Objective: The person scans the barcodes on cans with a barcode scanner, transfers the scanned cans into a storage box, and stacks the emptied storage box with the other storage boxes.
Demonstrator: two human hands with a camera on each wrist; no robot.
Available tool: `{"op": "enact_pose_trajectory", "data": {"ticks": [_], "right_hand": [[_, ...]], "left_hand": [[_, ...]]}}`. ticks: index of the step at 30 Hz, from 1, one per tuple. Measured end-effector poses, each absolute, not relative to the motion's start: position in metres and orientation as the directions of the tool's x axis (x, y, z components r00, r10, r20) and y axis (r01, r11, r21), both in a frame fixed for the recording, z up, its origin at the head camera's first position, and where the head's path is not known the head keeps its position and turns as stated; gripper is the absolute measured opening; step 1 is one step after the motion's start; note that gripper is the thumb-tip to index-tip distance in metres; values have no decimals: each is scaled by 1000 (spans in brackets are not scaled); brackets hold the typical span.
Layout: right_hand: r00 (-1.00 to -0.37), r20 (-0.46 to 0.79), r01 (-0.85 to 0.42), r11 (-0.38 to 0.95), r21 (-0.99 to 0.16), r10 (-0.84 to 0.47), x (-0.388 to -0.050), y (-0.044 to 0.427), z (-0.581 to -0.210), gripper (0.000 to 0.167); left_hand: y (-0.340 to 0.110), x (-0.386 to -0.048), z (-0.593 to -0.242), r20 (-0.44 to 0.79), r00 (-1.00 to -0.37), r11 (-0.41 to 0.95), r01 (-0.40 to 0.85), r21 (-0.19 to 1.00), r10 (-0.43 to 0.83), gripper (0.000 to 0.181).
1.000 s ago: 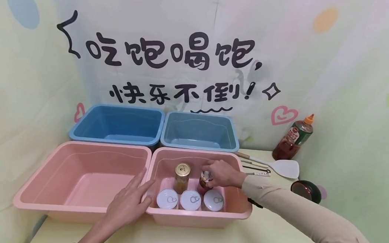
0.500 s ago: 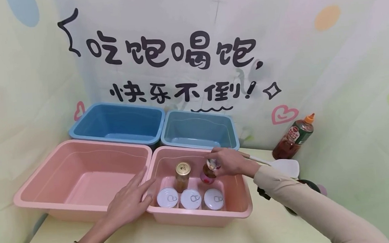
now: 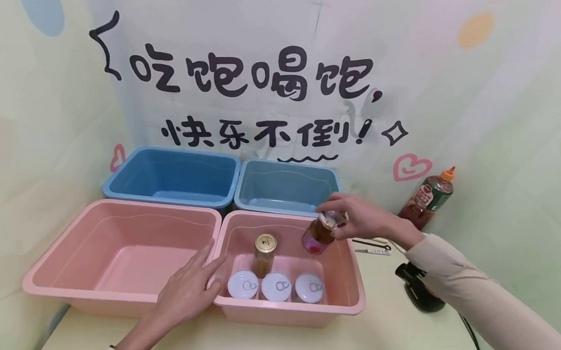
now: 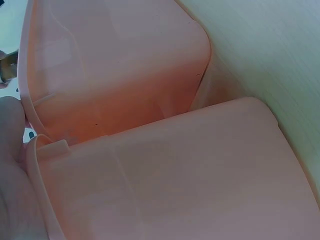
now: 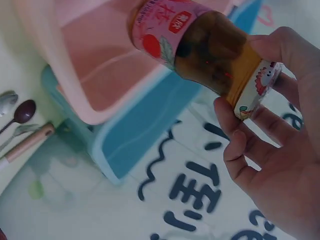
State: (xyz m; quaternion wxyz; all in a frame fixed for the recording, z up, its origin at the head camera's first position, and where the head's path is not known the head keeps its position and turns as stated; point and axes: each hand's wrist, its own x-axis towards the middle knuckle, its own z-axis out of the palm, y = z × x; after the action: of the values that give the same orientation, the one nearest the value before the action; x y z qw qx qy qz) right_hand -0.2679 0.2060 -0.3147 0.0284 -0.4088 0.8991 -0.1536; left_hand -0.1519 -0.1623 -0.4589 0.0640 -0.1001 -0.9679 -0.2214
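Observation:
In the head view, my right hand (image 3: pixel 360 215) grips a glass jar (image 3: pixel 317 236) by its lid end, tilted over the back right of the right-hand pink tub (image 3: pixel 289 318). The right wrist view shows the jar's pink label (image 5: pixel 162 27) and brown contents, with thumb and fingers around the lid. My left hand (image 3: pixel 188 282) rests with extended fingers on the adjoining rims of the two pink tubs. Inside the right-hand tub stand a gold-lidded container (image 3: pixel 265 244) and a front row of white-topped pull-tab cans (image 3: pixel 276 287). The left-hand pink tub (image 3: pixel 119 222) holds nothing visible.
Two blue tubs (image 3: pixel 173 200) stand behind, against the printed backdrop. At right are a red sauce bottle (image 3: pixel 427 201), a black object (image 3: pixel 422 292) with a cord, and thin utensils (image 3: pixel 374 247). Spoons (image 5: pixel 24 112) show in the right wrist view.
My right hand has raised the jar from behind the cans, up and to the right towards the tub's back right rim. My left hand has stayed on the rims.

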Motion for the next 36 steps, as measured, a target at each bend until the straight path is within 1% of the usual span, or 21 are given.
{"op": "enact_pose_trajectory", "data": {"ticks": [3, 9, 17, 20, 25, 32, 36], "right_hand": [[-690, 86, -703, 638, -315, -718, -261, 218, -300, 53], [-757, 77, -642, 717, -272, -649, -245, 248, -276, 50], [-777, 161, -630, 750, -202, -609, -226, 290, -268, 47], [-792, 158, -610, 772, -179, -590, -220, 306, -271, 48], [-826, 94, -563, 804, -192, -556, -217, 327, -280, 51], [-841, 113, -541, 817, -200, -529, -220, 362, -313, 52], [-851, 84, -522, 822, -225, -518, -221, 379, -331, 51]], "left_hand": [[-162, -153, -458, 149, -975, 880, 213, 425, 164, 46], [-162, -154, -460, 145, -976, 880, 208, 427, 160, 46], [-162, -153, -459, 173, -970, 884, 227, 410, 168, 45], [-163, -154, -459, 161, -971, 886, 227, 405, 175, 45], [-165, -154, -459, 157, -973, 885, 222, 409, 171, 45], [-165, -153, -460, 164, -972, 884, 224, 410, 170, 45], [-164, -153, -460, 154, -973, 883, 221, 413, 171, 46]]}}
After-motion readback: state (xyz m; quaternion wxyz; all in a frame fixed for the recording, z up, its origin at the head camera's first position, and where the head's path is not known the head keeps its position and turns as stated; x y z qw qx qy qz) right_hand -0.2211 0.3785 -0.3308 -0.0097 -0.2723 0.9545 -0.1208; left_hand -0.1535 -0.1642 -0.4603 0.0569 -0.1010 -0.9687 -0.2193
